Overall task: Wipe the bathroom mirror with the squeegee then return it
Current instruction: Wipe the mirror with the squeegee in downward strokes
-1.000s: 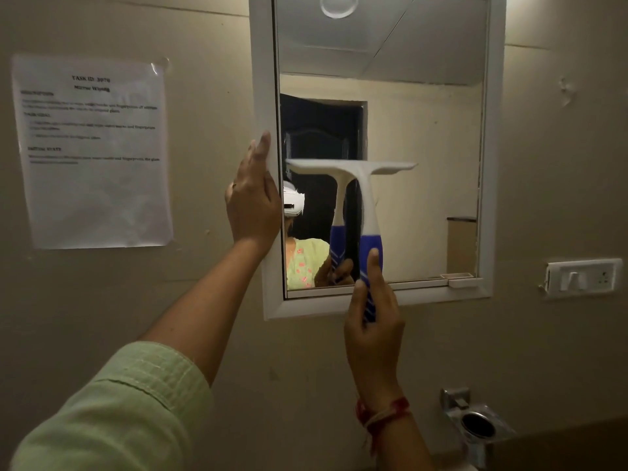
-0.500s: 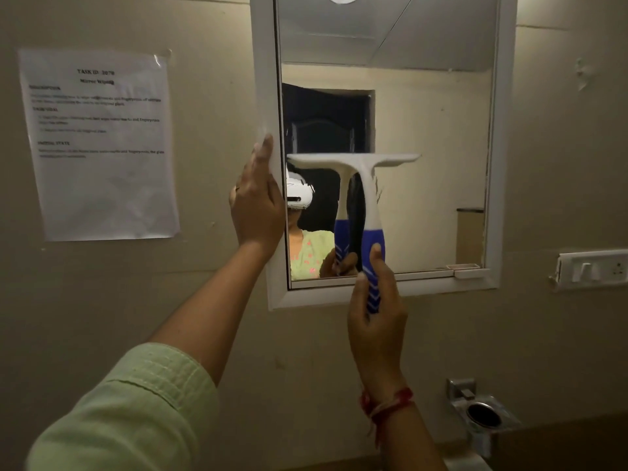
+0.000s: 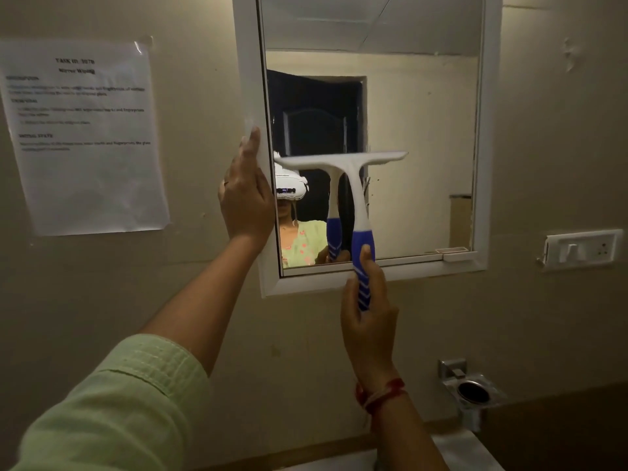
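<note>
Mirror (image 3: 424,130), squeegee (image 3: 356,198) slightly lower now

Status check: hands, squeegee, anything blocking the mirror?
Left hand flat on the mirror frame. Right hand grips squeegee handle, blade level against the glass. Nothing in the way.

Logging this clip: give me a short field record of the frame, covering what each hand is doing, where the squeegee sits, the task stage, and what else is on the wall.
left hand: fingers straight, resting on the left frame edge of the mirror
right hand: grips the squeegee by its blue handle, thumb up along it
squeegee: upright, white blade level at the glass, about mid-height, in the left half
task stage: wiping; squeegee not yet returned
wall, left: printed paper sheet
wall, right: switch plate
below mirror: metal holder
</note>
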The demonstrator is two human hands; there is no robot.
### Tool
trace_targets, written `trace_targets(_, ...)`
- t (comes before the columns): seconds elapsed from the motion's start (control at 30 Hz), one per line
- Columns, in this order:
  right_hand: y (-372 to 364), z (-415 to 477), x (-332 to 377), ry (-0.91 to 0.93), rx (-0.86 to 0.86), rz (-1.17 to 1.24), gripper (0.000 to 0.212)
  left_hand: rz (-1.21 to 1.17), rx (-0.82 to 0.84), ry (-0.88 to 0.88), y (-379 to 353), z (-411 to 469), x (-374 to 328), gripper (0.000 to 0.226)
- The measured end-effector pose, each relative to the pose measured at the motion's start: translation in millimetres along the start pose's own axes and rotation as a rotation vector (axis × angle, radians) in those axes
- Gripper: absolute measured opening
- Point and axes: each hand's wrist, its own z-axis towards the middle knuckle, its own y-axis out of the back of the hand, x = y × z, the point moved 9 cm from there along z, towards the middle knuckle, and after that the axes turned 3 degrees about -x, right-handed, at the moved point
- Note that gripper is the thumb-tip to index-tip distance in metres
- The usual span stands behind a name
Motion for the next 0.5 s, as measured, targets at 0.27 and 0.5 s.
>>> trace_targets(0.27,8,-61,-30,-0.020,0.069,-0.112,0.046,-0.005,0.007,0.003,1,0,-1,0.046)
trace_targets(0.5,0,-28,-17,0.000,0.028,-0.062,0.047,-0.014,0.009,0.012,0,1,2,0.044)
